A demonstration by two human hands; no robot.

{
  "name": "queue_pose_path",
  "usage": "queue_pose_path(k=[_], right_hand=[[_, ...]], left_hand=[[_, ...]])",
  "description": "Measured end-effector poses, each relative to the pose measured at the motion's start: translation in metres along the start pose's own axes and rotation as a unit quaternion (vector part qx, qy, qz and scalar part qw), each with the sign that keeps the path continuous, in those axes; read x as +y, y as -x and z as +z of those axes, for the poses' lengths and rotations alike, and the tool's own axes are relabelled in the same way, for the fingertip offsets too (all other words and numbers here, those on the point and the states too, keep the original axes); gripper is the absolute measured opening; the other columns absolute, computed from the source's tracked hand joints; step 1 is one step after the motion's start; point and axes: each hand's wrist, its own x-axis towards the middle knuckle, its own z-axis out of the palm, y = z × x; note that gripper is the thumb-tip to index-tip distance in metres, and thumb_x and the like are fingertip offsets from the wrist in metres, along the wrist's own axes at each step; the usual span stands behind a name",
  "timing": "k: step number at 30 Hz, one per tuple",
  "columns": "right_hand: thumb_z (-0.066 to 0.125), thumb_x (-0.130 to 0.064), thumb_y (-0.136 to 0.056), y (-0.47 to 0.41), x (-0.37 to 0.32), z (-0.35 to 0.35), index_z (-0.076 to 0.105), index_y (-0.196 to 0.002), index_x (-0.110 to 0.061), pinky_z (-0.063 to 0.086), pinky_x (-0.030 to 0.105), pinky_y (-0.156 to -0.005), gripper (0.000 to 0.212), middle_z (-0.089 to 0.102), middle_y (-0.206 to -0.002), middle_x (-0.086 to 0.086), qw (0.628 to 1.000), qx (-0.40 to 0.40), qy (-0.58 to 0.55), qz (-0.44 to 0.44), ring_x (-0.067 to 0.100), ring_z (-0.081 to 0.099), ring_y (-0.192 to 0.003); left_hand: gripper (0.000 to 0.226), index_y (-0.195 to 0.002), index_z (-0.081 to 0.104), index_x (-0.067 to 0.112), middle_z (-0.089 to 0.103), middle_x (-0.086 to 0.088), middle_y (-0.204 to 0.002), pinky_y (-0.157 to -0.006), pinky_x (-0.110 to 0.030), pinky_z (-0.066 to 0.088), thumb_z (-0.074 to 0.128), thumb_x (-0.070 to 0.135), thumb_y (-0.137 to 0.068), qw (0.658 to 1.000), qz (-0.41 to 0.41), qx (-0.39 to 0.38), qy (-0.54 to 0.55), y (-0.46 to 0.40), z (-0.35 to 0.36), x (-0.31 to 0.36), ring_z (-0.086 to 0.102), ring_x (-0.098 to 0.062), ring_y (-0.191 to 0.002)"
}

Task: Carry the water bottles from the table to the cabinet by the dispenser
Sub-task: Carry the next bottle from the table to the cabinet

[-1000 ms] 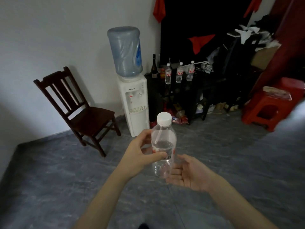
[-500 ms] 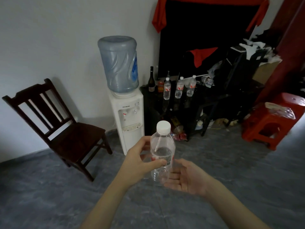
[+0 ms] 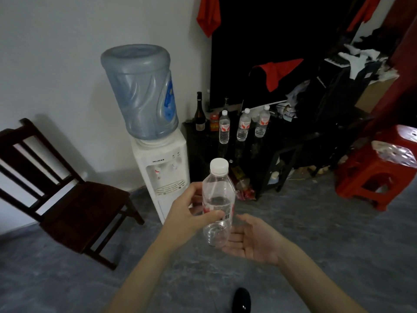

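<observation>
My left hand grips a clear water bottle with a white cap, held upright in front of me. Just right of the bottle's base is my right hand, palm up and fingers spread; whether it touches the bottle I cannot tell. Ahead stands a white water dispenser with a blue jug on top. To its right is a low black cabinet. Three water bottles with red labels stand in a row on the cabinet top.
A dark wine bottle and a small red can stand at the cabinet's back left. A dark wooden chair is at the left. Red plastic stools are at the right. Clutter lies under the cabinet. Grey floor stretches between me and the cabinet.
The dispenser and cabinet have grown larger and closer in view. My hands and the bottle keep the same pose in front of me.
</observation>
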Motion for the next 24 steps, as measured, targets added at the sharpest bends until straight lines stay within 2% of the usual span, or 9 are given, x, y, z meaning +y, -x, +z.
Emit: queue_pose_path(k=[2, 7, 9, 11, 13, 16, 20, 24], right_hand=[[0.053, -0.046, -0.088, -0.013, -0.028, -0.015, 0.058, -0.128, 0.008, 0.055, 0.040, -0.091, 0.068, 0.062, -0.128, 0.026, 1.000, -0.003, 0.002, 0.000, 0.036, 0.063, -0.117], [0.044, -0.047, -0.096, -0.039, -0.104, -0.052, 0.060, -0.126, 0.010, 0.054, 0.040, -0.096, 0.066, 0.062, -0.128, 0.028, 1.000, -0.007, -0.004, 0.006, 0.037, 0.061, -0.119], [0.044, -0.046, -0.097, -0.047, -0.135, -0.065, 0.060, -0.126, 0.009, 0.055, 0.040, -0.095, 0.064, 0.062, -0.127, 0.028, 1.000, -0.005, 0.006, 0.015, 0.036, 0.063, -0.116], [0.044, -0.044, -0.098, -0.056, -0.165, -0.077, 0.059, -0.127, 0.009, 0.054, 0.040, -0.095, 0.062, 0.061, -0.130, 0.028, 1.000, -0.008, 0.017, 0.019, 0.036, 0.060, -0.119], [0.044, -0.042, -0.099, -0.067, -0.192, -0.084, 0.057, -0.129, 0.009, 0.053, 0.041, -0.096, 0.061, 0.061, -0.129, 0.028, 0.999, -0.003, 0.020, 0.025, 0.037, 0.058, -0.123], [0.045, -0.042, -0.098, -0.087, -0.215, -0.092, 0.056, -0.130, 0.009, 0.052, 0.042, -0.095, 0.060, 0.063, -0.126, 0.028, 0.998, 0.002, 0.034, 0.051, 0.038, 0.060, -0.121], [0.049, -0.041, -0.096, -0.125, -0.245, -0.100, 0.053, -0.132, 0.010, 0.054, 0.043, -0.092, 0.062, 0.063, -0.126, 0.029, 0.996, 0.002, 0.046, 0.078, 0.039, 0.060, -0.120], [0.057, -0.041, -0.084, -0.167, -0.280, -0.103, 0.058, -0.127, 0.010, 0.054, 0.043, -0.094, 0.066, 0.065, -0.123, 0.028, 0.994, -0.015, 0.040, 0.096, 0.037, 0.064, -0.115]], left_hand=[[0.052, -0.114, 0.064, 0.040, 0.074, 0.012, -0.113, -0.089, -0.022, 0.056, 0.085, 0.042, -0.067, 1.000, 0.001, -0.001, -0.007, -0.032, 0.006, -0.003, 0.070, -0.009, -0.107], [0.046, -0.108, 0.065, 0.047, 0.074, 0.012, -0.111, -0.087, -0.018, 0.054, 0.085, 0.041, -0.067, 1.000, -0.005, 0.017, -0.010, -0.116, 0.026, -0.007, 0.070, -0.006, -0.105], [0.049, -0.112, 0.065, 0.043, 0.074, 0.010, -0.112, -0.089, -0.021, 0.055, 0.087, 0.040, -0.069, 1.000, -0.007, 0.019, -0.009, -0.146, 0.032, -0.010, 0.069, -0.008, -0.107], [0.050, -0.115, 0.065, 0.039, 0.074, 0.007, -0.113, -0.090, -0.028, 0.057, 0.088, 0.038, -0.070, 1.000, -0.008, 0.030, 0.002, -0.173, 0.037, -0.014, 0.069, -0.012, -0.109], [0.050, -0.115, 0.064, 0.039, 0.074, 0.007, -0.113, -0.091, -0.029, 0.057, 0.087, 0.037, -0.071, 0.999, -0.012, 0.046, 0.005, -0.194, 0.040, -0.021, 0.070, -0.012, -0.110], [0.051, -0.115, 0.064, 0.041, 0.074, 0.010, -0.113, -0.093, -0.023, 0.056, 0.087, 0.039, -0.070, 0.998, -0.025, 0.059, -0.003, -0.216, 0.043, -0.032, 0.069, -0.011, -0.111], [0.047, -0.113, 0.064, 0.040, 0.074, 0.008, -0.111, -0.092, -0.025, 0.057, 0.086, 0.037, -0.071, 0.996, -0.039, 0.084, -0.007, -0.251, 0.034, -0.048, 0.070, -0.012, -0.110], [0.048, -0.115, 0.064, 0.041, 0.074, 0.009, -0.113, -0.095, -0.028, 0.058, 0.086, 0.034, -0.073, 0.994, -0.053, 0.091, -0.011, -0.292, 0.019, -0.065, 0.070, -0.011, -0.111]])
